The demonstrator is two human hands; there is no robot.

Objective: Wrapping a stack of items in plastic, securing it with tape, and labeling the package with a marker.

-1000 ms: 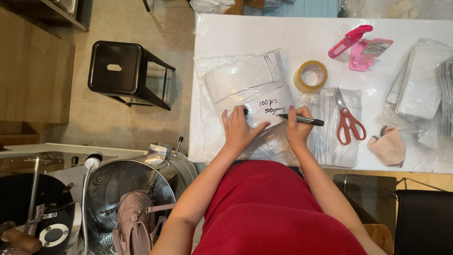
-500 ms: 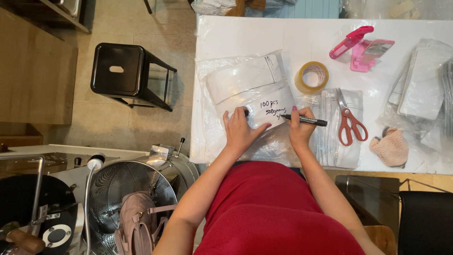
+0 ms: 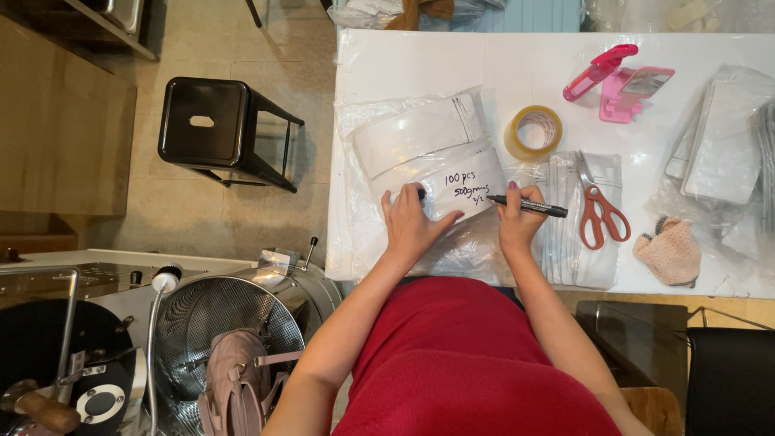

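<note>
We look straight down on a white table [image 3: 404, 60] set beside a tiled floor, with a black metal stool [image 3: 211, 123] off to one side and a steel drum with a perforated basket [image 3: 234, 323] nearer us, a pinkish bag [image 3: 234, 387] resting inside it. On the near edge of the table lies a clear plastic bundle of white pouches [image 3: 428, 161], and we see handwritten marks in black already on its curved front face. Our left hand [image 3: 413, 226] lies flat and spread on the bundle, fingers splayed, pressing it steady rather than gripping it. Our right hand [image 3: 518, 222] is closed around a black marker [image 3: 529, 207], held nearly level with its tip right by the end of the writing. Judging by that, we think the labelling is well along, perhaps nearly done: several short lines are written, and the marker has not been capped or set down. Just beside the right hand a stack of flat clear bags [image 3: 577, 242] lies under red-handled scissors [image 3: 596, 211]; a roll of tan tape [image 3: 534, 132] sits beyond, a pink clip-like tool [image 3: 613, 73] farther off, more white pouches [image 3: 718, 145] and a pinkish cloth [image 3: 670, 252] at the far side.
</note>
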